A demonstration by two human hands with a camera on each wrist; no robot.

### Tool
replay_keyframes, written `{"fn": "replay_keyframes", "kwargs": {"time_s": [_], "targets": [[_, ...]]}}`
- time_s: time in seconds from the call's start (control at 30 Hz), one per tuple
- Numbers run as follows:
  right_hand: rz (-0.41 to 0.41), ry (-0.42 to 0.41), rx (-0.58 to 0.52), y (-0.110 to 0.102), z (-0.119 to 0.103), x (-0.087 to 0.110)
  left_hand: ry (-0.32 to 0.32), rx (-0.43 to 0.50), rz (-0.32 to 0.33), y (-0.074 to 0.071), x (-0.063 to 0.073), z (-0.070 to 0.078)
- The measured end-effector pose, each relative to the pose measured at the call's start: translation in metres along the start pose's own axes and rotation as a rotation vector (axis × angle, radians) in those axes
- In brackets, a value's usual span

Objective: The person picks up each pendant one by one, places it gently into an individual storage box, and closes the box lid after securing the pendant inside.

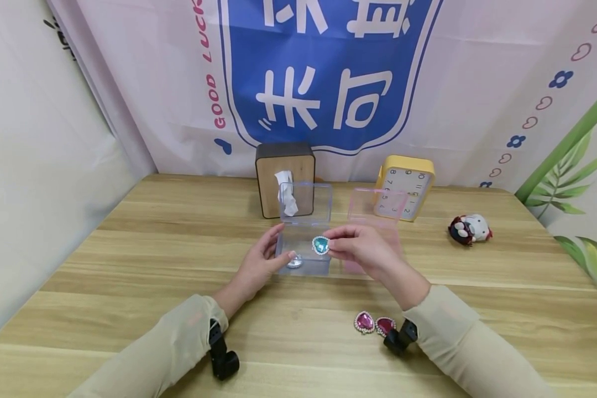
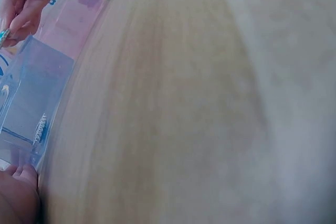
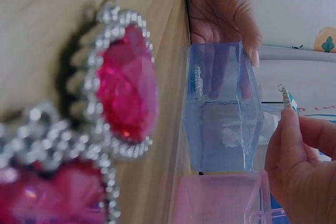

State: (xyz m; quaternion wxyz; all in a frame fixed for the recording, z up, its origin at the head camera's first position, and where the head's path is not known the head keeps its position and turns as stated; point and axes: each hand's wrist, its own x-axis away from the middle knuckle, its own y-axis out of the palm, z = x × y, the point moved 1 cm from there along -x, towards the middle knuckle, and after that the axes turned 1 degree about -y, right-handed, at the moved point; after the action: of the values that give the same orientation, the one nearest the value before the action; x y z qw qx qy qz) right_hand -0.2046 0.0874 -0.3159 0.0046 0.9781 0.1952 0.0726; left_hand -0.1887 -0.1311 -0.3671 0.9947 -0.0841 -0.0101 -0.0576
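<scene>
My left hand (image 1: 256, 265) holds the left side of a clear blue plastic box (image 1: 305, 268), thumb near its front rim and fingers along the side wall. The lid of this box stands raised at the back. Inside lies a clear gem charm (image 1: 294, 262) with a beaded silver edge, also visible through the wall in the right wrist view. Over the box opening, my right hand (image 1: 363, 249) pinches a teal heart-shaped gem charm (image 1: 320, 245) between thumb and fingers. A pink gem charm (image 1: 364, 322) and a red-pink heart charm (image 1: 385, 326) lie on the table near my right wrist.
Right of the blue box stands a clear pink box (image 1: 353, 267) with its lid up, partly behind my right hand. Farther back are a wooden-faced tissue box (image 1: 268, 188) and a yellow clock (image 1: 408, 166). A small plush toy (image 1: 470, 229) lies at the right on the wooden table (image 1: 129, 260).
</scene>
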Motion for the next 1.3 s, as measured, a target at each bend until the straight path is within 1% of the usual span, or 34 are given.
{"fn": "replay_keyframes", "kwargs": {"time_s": [0.17, 0.33, 0.5, 0.6, 0.8, 1.07, 1.3], "targets": [[0.043, -0.008, 0.049, 0.004, -0.002, -0.005, 0.006, 0.004, -0.005, 0.000, 0.000, 0.000], [0.083, -0.013, 0.126, 0.007, -0.002, -0.010, -0.001, -0.013, -0.001, 0.000, 0.000, -0.002], [0.087, -0.012, 0.229, 0.008, 0.000, -0.013, -0.001, -0.015, -0.003, 0.000, -0.001, -0.004], [0.081, -0.017, 0.271, 0.009, 0.001, -0.014, 0.002, -0.013, -0.005, 0.000, -0.001, -0.004], [0.083, -0.016, 0.290, 0.010, 0.000, -0.014, 0.007, -0.017, -0.002, 0.000, -0.001, -0.003], [0.113, 0.005, 0.320, 0.012, -0.001, -0.015, 0.012, -0.016, 0.000, 0.000, -0.001, -0.002], [0.121, 0.026, 0.294, 0.010, 0.000, -0.014, 0.009, -0.026, 0.006, 0.000, 0.000, -0.001]]}}
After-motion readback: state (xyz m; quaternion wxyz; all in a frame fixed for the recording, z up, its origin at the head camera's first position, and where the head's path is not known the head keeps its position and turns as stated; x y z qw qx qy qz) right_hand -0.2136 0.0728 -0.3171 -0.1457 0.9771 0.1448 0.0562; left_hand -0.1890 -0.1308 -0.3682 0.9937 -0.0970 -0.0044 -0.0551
